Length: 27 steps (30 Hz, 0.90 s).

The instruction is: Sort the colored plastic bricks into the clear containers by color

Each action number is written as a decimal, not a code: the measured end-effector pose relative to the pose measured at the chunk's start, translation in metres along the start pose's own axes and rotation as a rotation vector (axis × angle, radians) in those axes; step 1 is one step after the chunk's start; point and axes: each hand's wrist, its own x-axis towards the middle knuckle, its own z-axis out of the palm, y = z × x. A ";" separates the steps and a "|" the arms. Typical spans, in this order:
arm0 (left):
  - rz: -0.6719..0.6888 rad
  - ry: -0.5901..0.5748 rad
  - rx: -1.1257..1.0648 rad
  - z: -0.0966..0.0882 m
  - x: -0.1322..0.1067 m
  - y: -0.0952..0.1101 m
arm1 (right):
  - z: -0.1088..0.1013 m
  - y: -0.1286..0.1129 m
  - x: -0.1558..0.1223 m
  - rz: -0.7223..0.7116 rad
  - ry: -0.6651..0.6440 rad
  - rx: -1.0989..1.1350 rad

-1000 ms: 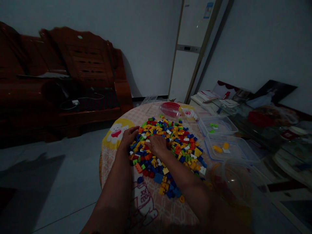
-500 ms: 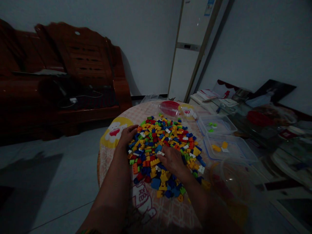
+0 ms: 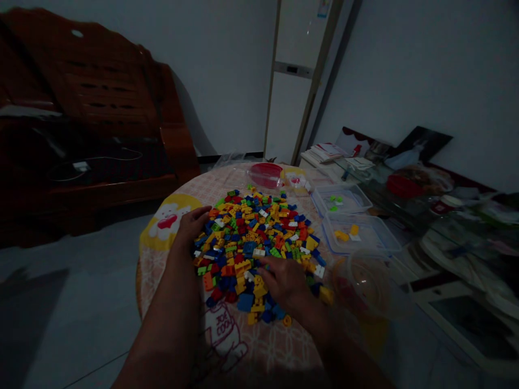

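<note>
A wide heap of small plastic bricks (image 3: pixel 259 237) in red, yellow, blue, green and white covers a round table with a patterned cloth (image 3: pixel 247 346). My left hand (image 3: pixel 190 227) rests on the heap's left edge, fingers spread and curved against the bricks. My right hand (image 3: pixel 284 281) lies palm down on the near right part of the heap, fingers stretched toward the left over the bricks. Nothing shows as gripped in either hand.
Two clear plastic boxes stand right of the heap: the far box (image 3: pixel 340 200) holds green bricks, the near box (image 3: pixel 360 235) yellow ones. A round clear tub (image 3: pixel 365 281) sits near my right forearm. A red lid (image 3: pixel 265 175) lies behind. A wooden sofa (image 3: pixel 89 124) stands left.
My right hand has drawn back from the middle of the heap to its near right side. The left hand stays at the left edge. The camera has turned to the right.
</note>
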 end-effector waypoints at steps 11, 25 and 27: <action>0.000 -0.005 0.011 0.001 0.004 -0.005 | -0.115 0.055 0.003 0.019 0.152 -0.245; 0.014 -0.019 0.010 -0.003 0.006 -0.005 | -0.067 0.119 0.131 0.194 -0.114 -0.484; 0.023 -0.030 0.014 -0.003 0.007 -0.007 | -0.063 0.120 0.135 0.203 -0.117 -0.456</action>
